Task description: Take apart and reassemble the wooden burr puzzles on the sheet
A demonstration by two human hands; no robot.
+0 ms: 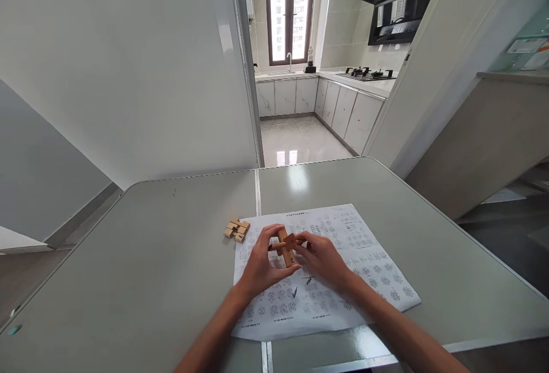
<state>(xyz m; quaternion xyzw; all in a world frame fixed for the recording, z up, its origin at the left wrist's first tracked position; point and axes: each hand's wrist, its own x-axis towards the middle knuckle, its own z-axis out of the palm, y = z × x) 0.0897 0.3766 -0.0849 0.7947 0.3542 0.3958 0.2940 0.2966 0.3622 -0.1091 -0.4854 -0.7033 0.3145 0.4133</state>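
Observation:
Over the printed sheet (338, 310), my left hand (259, 264) grips a partly joined wooden burr puzzle (289, 256) between thumb and fingers. One of its pieces stands lengthwise and bears a dark "2" near the lower end. Another wooden piece crosses it, and a darker end (290, 241) faces right. My right hand (322, 256) pinches at that end with thumb and fingertips. How the pieces lock together is partly hidden by the fingers. Left of the hands, several notched wooden pieces (237, 229) lie together beside the sheet's upper left edge.
The sheet carries rows of small diagrams and handwritten tick marks. It lies on a grey-green table (171, 270) with a metal seam (258, 193). Beyond the table, a doorway leads to a kitchen with cabinets (285, 97) and a gas hob (369, 74).

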